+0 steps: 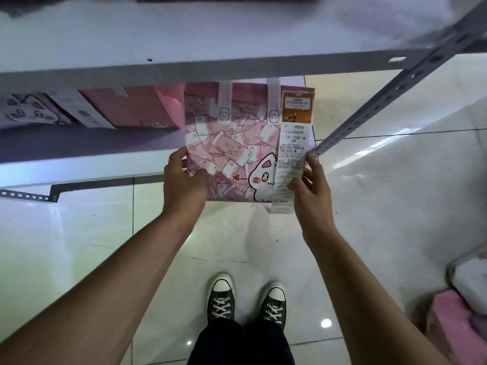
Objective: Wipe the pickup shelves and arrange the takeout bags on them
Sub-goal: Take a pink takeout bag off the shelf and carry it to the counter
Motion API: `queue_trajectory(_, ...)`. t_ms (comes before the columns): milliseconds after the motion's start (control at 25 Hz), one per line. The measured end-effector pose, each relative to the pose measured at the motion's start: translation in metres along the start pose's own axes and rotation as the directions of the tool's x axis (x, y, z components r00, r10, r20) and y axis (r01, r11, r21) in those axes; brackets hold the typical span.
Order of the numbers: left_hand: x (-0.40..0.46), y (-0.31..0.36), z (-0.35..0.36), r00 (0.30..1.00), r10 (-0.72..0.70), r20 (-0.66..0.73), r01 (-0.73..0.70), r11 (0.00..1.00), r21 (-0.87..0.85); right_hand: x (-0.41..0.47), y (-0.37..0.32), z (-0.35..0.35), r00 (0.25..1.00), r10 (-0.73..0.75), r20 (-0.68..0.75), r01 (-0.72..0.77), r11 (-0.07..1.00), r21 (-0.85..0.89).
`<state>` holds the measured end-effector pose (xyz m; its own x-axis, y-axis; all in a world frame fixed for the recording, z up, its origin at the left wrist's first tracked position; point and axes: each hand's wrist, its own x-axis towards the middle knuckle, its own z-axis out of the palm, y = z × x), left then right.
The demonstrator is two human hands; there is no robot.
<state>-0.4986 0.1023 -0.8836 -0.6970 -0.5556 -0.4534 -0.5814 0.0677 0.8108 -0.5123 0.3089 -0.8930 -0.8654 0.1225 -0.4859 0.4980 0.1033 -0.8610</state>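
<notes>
A pink takeout bag (232, 143) with a cartoon cat print, white handles and a long receipt (290, 164) stapled to its right side is held upright at the front edge of the lower shelf (79, 164). My left hand (181, 180) grips its lower left edge with thumb in front. My right hand (311, 183) grips its lower right edge over the receipt. The bag's top is hidden behind the upper shelf (184, 40). Two more takeout bags, a white cat-print bag (29, 111) and a pink bag (131, 106), sit on the lower shelf to the left.
A grey perforated shelf post (395, 85) slants down to the right of the held bag. A basket with pink and white bags (463, 309) stands on the tiled floor at the right. My shoes (247, 299) are below.
</notes>
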Motion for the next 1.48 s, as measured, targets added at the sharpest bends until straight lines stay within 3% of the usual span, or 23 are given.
queue_trajectory(280,-0.079,0.015,-0.011,0.999,-0.029,0.044,0.026,0.997,0.07,-0.074,-0.011,-0.046,0.994,0.108,-0.022,-0.107,0.994,0.027)
queue_trajectory(640,-0.199,0.065,0.003,0.994,-0.023,0.104,0.015,0.997,0.075,-0.16,-0.071,-0.148,0.994,0.087,-0.065,-0.084,0.995,0.047)
queue_trajectory(1000,-0.335,0.179,0.037,0.951,0.152,0.268,-0.181,0.98,0.087,-0.258,-0.173,-0.277,0.976,0.008,-0.219,0.024,0.989,0.143)
queue_trajectory(1240,-0.417,0.265,0.072,0.871,0.275,0.408,-0.296,0.955,-0.012,-0.315,-0.232,-0.37,0.935,-0.048,-0.352,0.133,0.966,0.222)
queue_trajectory(1480,-0.49,0.346,0.122,0.717,0.393,0.576,-0.368,0.915,-0.166,-0.358,-0.279,-0.46,0.849,-0.102,-0.518,0.267,0.929,0.255)
